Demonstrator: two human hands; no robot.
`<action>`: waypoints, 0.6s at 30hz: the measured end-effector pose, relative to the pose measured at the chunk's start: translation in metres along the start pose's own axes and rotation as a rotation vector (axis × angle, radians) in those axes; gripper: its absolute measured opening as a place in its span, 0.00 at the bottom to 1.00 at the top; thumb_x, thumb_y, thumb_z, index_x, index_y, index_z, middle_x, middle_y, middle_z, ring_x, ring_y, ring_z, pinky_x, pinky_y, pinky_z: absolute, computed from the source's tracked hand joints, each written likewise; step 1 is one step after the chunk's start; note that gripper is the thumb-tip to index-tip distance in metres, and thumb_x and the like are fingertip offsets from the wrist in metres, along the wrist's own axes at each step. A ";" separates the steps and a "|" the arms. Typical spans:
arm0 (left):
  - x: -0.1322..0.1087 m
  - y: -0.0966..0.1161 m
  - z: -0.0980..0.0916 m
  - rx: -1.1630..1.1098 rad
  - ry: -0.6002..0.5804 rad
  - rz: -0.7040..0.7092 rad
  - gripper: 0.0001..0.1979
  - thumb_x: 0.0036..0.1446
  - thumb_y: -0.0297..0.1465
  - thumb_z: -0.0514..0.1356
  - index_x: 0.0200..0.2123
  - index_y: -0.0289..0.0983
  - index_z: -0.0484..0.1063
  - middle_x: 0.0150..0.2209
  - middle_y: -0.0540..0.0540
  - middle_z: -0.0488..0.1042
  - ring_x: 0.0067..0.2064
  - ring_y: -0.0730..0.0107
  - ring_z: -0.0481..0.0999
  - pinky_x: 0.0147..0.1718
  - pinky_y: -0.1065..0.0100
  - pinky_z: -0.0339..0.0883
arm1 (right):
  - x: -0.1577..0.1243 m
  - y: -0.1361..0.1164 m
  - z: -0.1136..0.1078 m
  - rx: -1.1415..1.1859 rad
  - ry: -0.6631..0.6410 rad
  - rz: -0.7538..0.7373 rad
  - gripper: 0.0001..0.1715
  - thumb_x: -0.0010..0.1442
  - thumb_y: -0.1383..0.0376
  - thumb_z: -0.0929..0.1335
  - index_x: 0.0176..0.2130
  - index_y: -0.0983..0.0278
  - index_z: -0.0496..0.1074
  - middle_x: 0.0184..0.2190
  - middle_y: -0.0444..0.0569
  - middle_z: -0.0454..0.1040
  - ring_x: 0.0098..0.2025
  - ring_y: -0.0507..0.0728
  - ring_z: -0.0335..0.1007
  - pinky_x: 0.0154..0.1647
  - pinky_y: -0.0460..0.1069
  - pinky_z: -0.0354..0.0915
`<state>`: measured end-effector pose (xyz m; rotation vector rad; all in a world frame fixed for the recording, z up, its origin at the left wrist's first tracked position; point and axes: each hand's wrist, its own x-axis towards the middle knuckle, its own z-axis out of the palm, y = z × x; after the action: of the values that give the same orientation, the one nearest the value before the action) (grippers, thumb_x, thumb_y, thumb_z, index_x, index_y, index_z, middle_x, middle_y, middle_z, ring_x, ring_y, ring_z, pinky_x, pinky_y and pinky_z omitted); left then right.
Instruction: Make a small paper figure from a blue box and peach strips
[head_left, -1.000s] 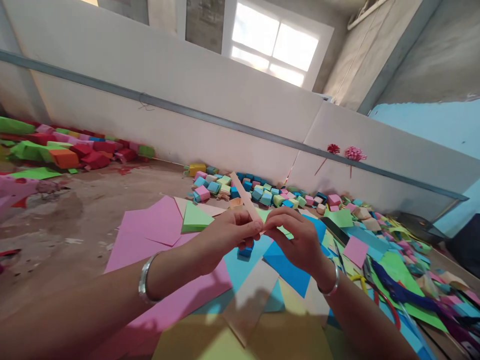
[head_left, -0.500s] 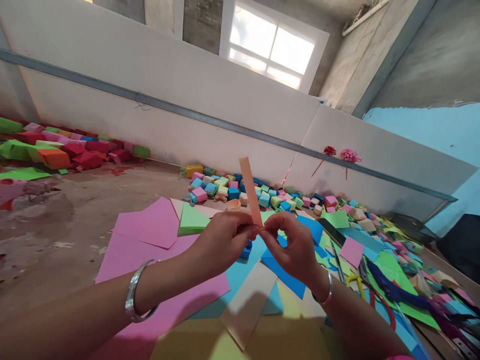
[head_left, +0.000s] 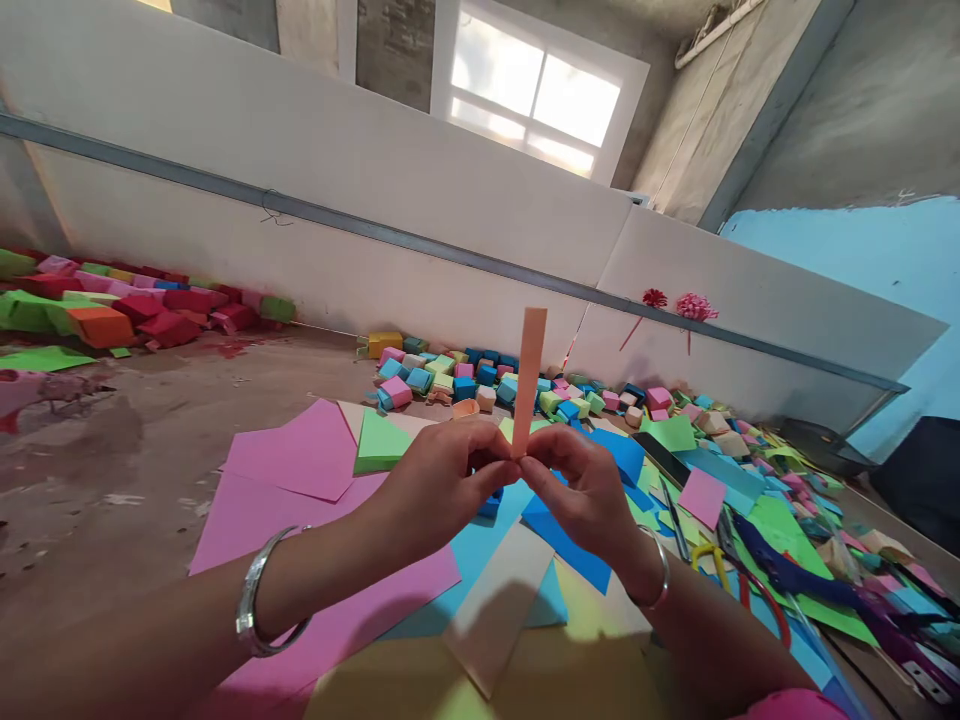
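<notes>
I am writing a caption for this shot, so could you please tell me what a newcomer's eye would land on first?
First, the orange paper strip standing upright at centre, pinched at its base between the left hand and the right hand. Beneath them, large pink sheets and blue sheets lie overlapping on the table. Behind, a heap of small coloured folded boxes lines the white wall.

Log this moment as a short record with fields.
Left hand: pinches the strip's lower end
Right hand: pinches the same end, fingertips meeting the left's
Strip: orange paper, narrow, standing nearly upright
Under the hands: pink sheet, blue sheet, green sheet
Behind: folded cubes along the wall
Right side: scissors among scraps
</notes>
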<state>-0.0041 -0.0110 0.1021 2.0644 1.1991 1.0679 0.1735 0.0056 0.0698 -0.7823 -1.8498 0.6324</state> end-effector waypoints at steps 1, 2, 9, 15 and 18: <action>0.000 0.000 -0.001 -0.002 -0.005 -0.003 0.07 0.53 0.30 0.59 0.25 0.36 0.73 0.23 0.51 0.69 0.27 0.73 0.64 0.25 0.71 0.55 | 0.000 -0.001 -0.001 -0.027 -0.008 0.005 0.03 0.59 0.65 0.68 0.33 0.63 0.71 0.28 0.45 0.73 0.29 0.51 0.68 0.29 0.47 0.66; 0.000 0.001 -0.002 -0.004 -0.008 -0.003 0.07 0.53 0.30 0.58 0.24 0.36 0.73 0.22 0.52 0.68 0.26 0.73 0.63 0.24 0.71 0.54 | 0.000 -0.001 -0.001 -0.050 -0.012 0.004 0.04 0.59 0.65 0.68 0.32 0.63 0.71 0.28 0.46 0.73 0.28 0.51 0.68 0.29 0.47 0.66; 0.002 -0.004 0.000 -0.151 -0.053 0.012 0.09 0.52 0.31 0.59 0.22 0.36 0.71 0.22 0.52 0.65 0.26 0.74 0.63 0.22 0.73 0.56 | -0.002 -0.005 -0.003 0.004 -0.011 0.005 0.06 0.55 0.66 0.70 0.27 0.64 0.71 0.23 0.44 0.71 0.25 0.51 0.65 0.26 0.47 0.63; 0.005 -0.008 0.001 -0.224 -0.003 0.011 0.08 0.53 0.33 0.61 0.26 0.36 0.74 0.26 0.50 0.70 0.28 0.73 0.67 0.25 0.72 0.62 | 0.002 -0.006 0.003 0.126 0.046 0.085 0.08 0.55 0.64 0.69 0.26 0.64 0.70 0.21 0.44 0.70 0.24 0.50 0.64 0.24 0.46 0.62; 0.003 -0.006 0.004 -0.273 0.055 0.018 0.06 0.53 0.32 0.61 0.28 0.35 0.72 0.28 0.49 0.72 0.31 0.71 0.71 0.29 0.71 0.67 | 0.003 -0.006 0.006 0.158 0.081 0.064 0.09 0.55 0.64 0.69 0.26 0.64 0.69 0.22 0.44 0.70 0.24 0.50 0.65 0.24 0.46 0.62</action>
<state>-0.0027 -0.0055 0.0962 1.8497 0.9987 1.2301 0.1659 0.0035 0.0733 -0.7545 -1.6846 0.7667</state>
